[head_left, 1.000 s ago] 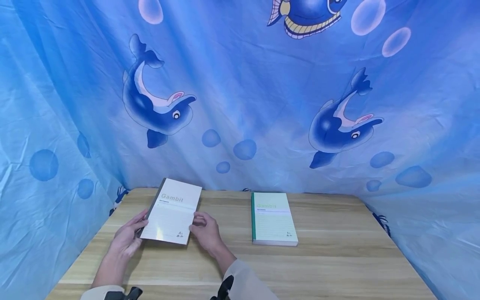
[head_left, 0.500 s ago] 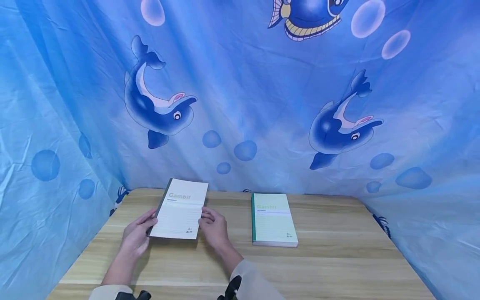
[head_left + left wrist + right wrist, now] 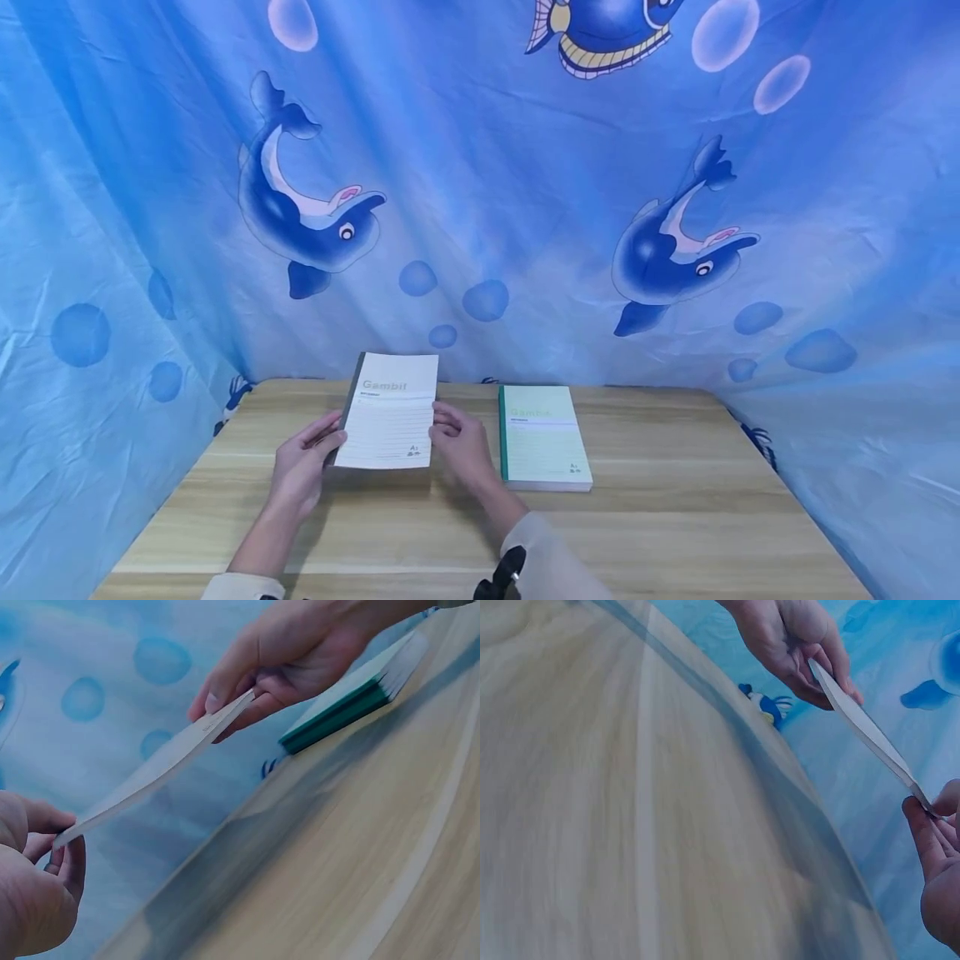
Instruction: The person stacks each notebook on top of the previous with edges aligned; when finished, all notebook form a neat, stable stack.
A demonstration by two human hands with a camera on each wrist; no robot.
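A white notebook with a dark spine (image 3: 390,417) is held up off the table between both hands, its cover facing up and marked "Gambit". The left hand (image 3: 300,467) pinches its spine side, thumb on the cover. On the opposite edge, the right hand (image 3: 465,450) pinches it between thumb and fingers. Both wrist views show the notebook (image 3: 157,765) edge-on and above the tabletop. To the right of the right hand, a green-spined notebook (image 3: 543,437) lies flat on the table; in the left wrist view it looks thick, like a stack.
The wooden table (image 3: 675,517) reaches back to a blue curtain (image 3: 525,208) printed with dolphins and bubbles. More curtain hangs close along the table's left and right sides. The held notebook casts a shadow on the wood.
Both hands have carried the white notebook to the right and slightly higher, closer to the green-spined notebook. It has also turned a little straighter. The green-spined notebook stays put.
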